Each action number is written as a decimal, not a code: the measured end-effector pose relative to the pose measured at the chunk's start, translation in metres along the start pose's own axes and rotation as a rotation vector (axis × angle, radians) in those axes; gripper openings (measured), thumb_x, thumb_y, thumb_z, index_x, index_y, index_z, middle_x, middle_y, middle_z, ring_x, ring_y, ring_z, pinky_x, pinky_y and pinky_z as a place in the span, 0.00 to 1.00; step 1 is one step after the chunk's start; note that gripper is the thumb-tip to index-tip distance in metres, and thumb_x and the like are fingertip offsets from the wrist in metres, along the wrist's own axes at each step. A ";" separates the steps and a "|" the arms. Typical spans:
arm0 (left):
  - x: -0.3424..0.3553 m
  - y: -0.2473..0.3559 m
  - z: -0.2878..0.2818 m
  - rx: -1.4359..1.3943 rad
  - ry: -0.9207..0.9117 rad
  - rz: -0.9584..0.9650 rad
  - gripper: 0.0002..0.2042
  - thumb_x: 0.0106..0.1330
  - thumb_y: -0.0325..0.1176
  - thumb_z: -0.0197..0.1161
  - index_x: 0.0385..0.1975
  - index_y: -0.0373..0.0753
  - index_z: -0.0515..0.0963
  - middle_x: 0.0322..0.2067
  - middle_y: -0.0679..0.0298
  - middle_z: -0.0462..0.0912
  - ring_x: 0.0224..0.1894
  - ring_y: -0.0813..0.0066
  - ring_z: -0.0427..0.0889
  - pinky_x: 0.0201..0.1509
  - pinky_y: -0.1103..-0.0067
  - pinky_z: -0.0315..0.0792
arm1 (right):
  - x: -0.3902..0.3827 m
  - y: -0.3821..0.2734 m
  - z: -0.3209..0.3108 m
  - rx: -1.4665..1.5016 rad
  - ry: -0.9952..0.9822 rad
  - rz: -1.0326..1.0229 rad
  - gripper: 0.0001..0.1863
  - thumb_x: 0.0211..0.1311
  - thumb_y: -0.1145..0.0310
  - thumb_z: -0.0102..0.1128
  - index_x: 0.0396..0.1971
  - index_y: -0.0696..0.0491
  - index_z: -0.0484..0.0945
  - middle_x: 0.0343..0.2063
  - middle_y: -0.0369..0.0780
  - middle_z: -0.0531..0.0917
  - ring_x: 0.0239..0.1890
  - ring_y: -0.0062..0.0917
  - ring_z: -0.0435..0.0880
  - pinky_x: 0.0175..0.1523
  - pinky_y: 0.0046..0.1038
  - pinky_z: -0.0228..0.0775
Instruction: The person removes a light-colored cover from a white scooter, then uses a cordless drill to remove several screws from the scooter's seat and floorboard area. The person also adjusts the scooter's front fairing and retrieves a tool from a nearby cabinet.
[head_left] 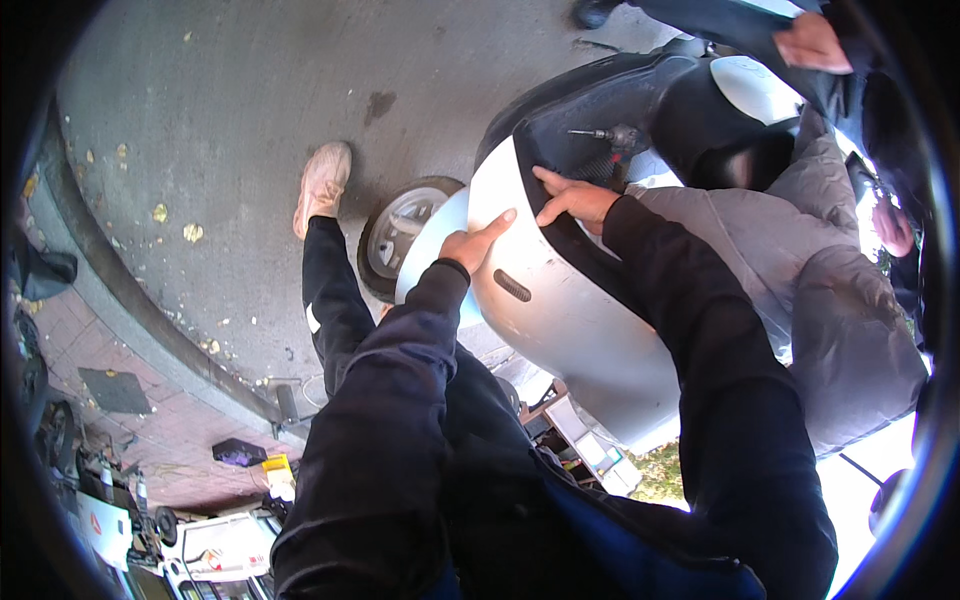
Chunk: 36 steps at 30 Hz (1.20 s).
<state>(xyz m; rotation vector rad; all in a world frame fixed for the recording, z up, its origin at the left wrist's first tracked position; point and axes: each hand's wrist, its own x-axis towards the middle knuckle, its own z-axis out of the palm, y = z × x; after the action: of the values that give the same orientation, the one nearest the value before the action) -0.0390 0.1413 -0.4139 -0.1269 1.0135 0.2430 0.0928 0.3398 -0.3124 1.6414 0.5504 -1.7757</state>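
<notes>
My left hand (pixel 480 243) grips the outer side of a silver-white front panel (pixel 560 300) on a scooter. Its thumb lies along the pale surface, and the other fingers are hidden behind the panel. Across the panel's edge, my right hand (pixel 582 203) holds the rim by the black inner shield (pixel 545 150). The thumb and forefinger of that hand show; the rest are out of sight. A cordless drill (pixel 622 138) with a bit in its chuck lies in the black footwell just beyond my right hand. The front wheel (pixel 385 240) shows under a pale blue fender (pixel 432 245).
A grey quilted cover (pixel 770 240) drapes over the scooter to the right. Beyond the seat (pixel 715 125), another person's hand (pixel 812 43) appears; a second hand (pixel 893 226) shows farther right. A curb (pixel 150 285) bounds the brick pavement, where a dark box (pixel 240 453) sits.
</notes>
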 end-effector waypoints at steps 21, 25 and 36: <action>0.127 -0.013 0.010 -0.074 0.160 0.188 0.36 0.78 0.60 0.53 0.58 0.23 0.79 0.55 0.44 0.86 0.59 0.57 0.84 0.65 0.70 0.72 | 0.000 -0.008 0.005 0.028 0.065 0.047 0.61 0.46 0.84 0.63 0.83 0.54 0.41 0.82 0.49 0.50 0.84 0.35 0.48 0.82 0.31 0.40; 0.114 -0.021 0.013 -0.179 0.114 0.158 0.35 0.79 0.58 0.52 0.59 0.24 0.79 0.56 0.44 0.85 0.59 0.57 0.84 0.65 0.69 0.73 | 0.000 -0.009 0.007 0.027 0.085 0.057 0.61 0.46 0.84 0.61 0.83 0.52 0.43 0.82 0.47 0.50 0.83 0.35 0.50 0.81 0.30 0.46; -0.069 -0.061 -0.064 -0.768 -0.057 0.192 0.30 0.83 0.44 0.53 0.79 0.42 0.55 0.73 0.52 0.63 0.68 0.53 0.74 0.65 0.57 0.77 | 0.010 -0.044 -0.002 -0.674 0.157 0.039 0.44 0.61 0.75 0.64 0.79 0.55 0.59 0.74 0.45 0.70 0.74 0.35 0.69 0.76 0.31 0.57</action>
<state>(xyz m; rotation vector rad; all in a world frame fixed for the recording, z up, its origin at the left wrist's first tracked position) -0.1108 0.0583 -0.3891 -0.7164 0.8318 0.8010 0.0630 0.3703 -0.3280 1.2949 1.0459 -1.2364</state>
